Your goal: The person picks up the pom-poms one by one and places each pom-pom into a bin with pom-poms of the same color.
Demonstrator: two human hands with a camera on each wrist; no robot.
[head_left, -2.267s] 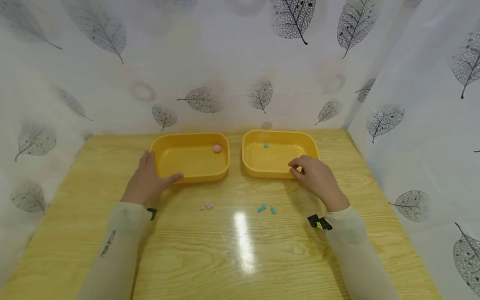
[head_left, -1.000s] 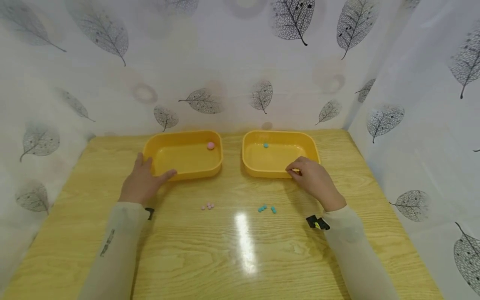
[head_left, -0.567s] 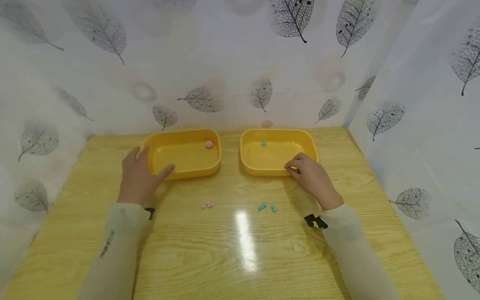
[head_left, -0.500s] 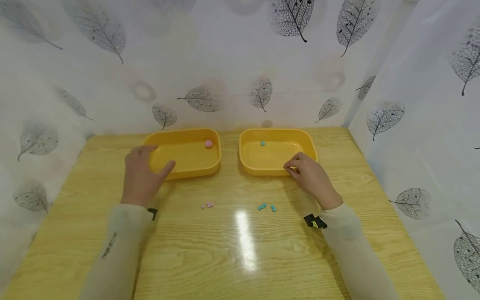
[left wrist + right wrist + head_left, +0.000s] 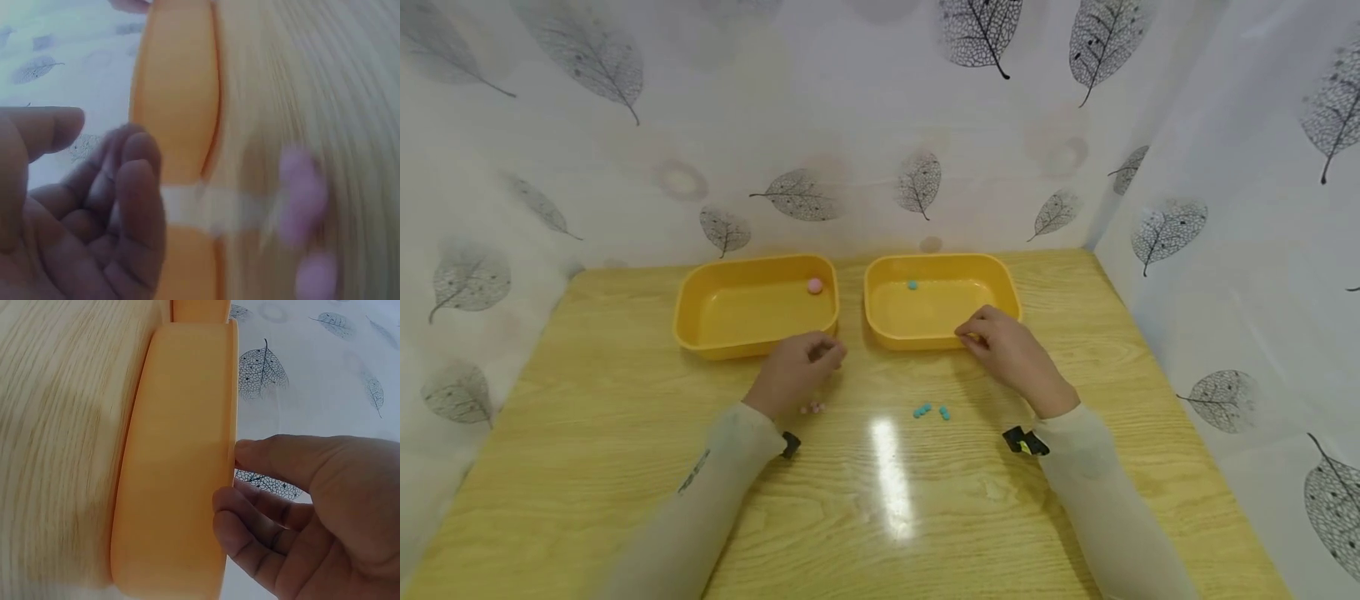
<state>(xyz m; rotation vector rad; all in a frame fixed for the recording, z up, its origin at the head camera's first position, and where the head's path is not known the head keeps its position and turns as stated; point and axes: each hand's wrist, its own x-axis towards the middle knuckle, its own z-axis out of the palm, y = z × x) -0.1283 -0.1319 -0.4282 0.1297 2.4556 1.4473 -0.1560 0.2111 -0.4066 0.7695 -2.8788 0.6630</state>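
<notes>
The right tray (image 5: 936,310) sits toward the back of the tabletop (image 5: 1000,525), its long axis running left to right, in line with the left tray (image 5: 756,315). The right hand (image 5: 1011,354) pinches its near rim; the left hand (image 5: 793,375), loosely curled, thumb apart, holds nothing. Both trays are yellow, round-cornered, each holding one ball, blue (image 5: 912,285) and pink (image 5: 815,286) respectively

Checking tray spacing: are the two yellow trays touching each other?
Apart. The head view shows a strip of wood-grain tabletop between the left yellow tray and the right yellow tray.
</notes>
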